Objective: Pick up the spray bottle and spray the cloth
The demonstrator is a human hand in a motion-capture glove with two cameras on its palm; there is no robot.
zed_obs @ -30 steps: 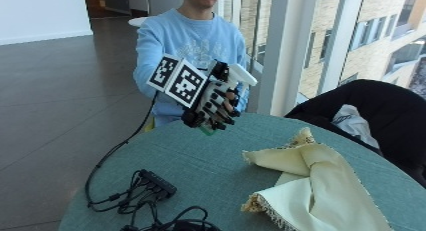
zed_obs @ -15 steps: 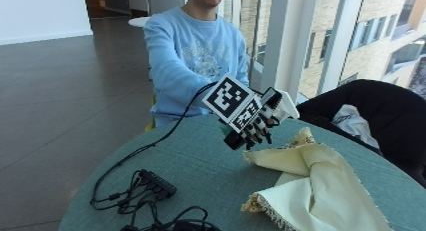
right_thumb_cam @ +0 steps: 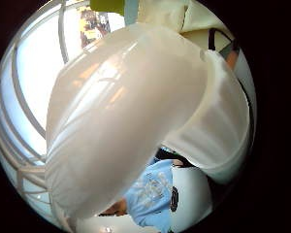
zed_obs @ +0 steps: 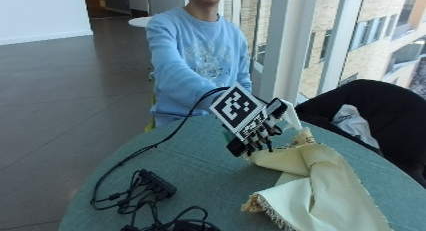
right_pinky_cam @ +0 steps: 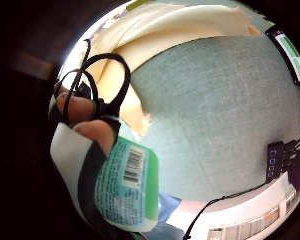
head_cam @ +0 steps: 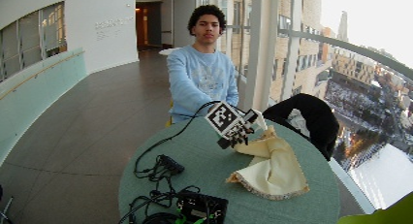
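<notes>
Spray bottle [zed_obs: 283, 116] held off the table [zed_obs: 200, 166], gripped in the gloved right hand [zed_obs: 256, 133], fingers [zed_obs: 259, 141] curled round its body. White sprayer head [zed_obs: 289, 115] poking out past the glove toward the cloth [zed_obs: 319, 186]. Hand and bottle up over the near end of the cloth, close by its raised, bunched corner [zed_obs: 303, 138]; contact with the fabric not clear from the outside view.

From the little-finger side of the palm: green label with a barcode [right_pinky_cam: 127, 185] close against the palm, bare fingertips [right_pinky_cam: 77, 107] wrapped alongside, table [right_pinky_cam: 215, 115] and cream cloth [right_pinky_cam: 180, 30] below. From the thumb side: pale, translucent bottle [right_thumb_cam: 126, 111] filling most of the view, window frames behind it.

Cloth cream-coloured, fringed along one edge [zed_obs: 266, 208], lying crumpled in loose folds on the green tabletop, toward the window side. Black cables and a small black box [zed_obs: 156, 183] lying on the table on the far side from the cloth, well apart from it. Person in a light blue sweater [zed_obs: 196, 61] seated behind the round table, right arm stretched forward.
</notes>
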